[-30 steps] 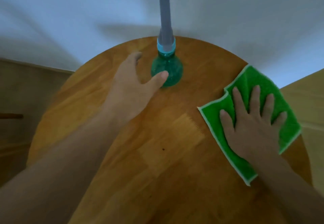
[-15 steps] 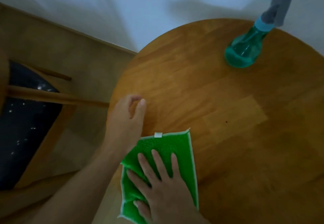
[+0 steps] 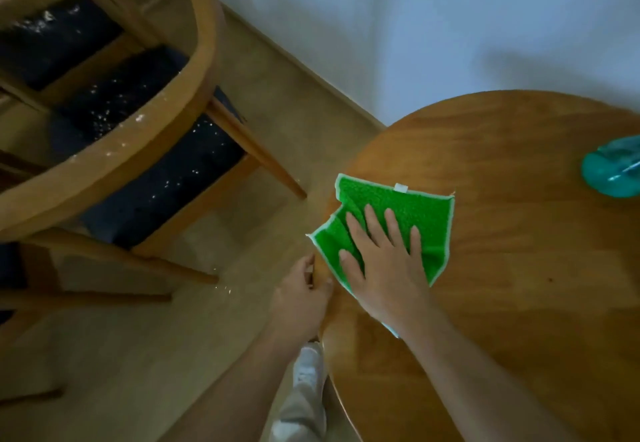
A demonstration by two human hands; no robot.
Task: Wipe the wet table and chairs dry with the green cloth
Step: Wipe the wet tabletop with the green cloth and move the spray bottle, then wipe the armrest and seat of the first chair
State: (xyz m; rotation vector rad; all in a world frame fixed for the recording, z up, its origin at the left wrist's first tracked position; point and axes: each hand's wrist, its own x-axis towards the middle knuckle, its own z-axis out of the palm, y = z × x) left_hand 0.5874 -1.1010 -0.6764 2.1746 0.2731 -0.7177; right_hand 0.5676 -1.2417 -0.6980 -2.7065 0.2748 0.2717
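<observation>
Flat and spread, the right hand (image 3: 384,261) presses the green cloth (image 3: 398,220) onto the round wooden desk (image 3: 519,268), fingers straight, so its grip is apart and not clamped. Half a second ago the cloth lay nearer the person at the desk's left edge; it now sits farther in, still close to that edge, one corner hanging past it. The left hand (image 3: 301,299) has moved from resting on top to a grip curled over the desk's rim, thumb on top. A wooden chair (image 3: 114,151) stands well apart on the left, white droplets speckling its dark seat and curved rail, so I judge it is not yet wiped. A teal spray bottle (image 3: 611,175), blurred, stands at the desk's far right. Droplets (image 3: 225,291) dot the floor.
</observation>
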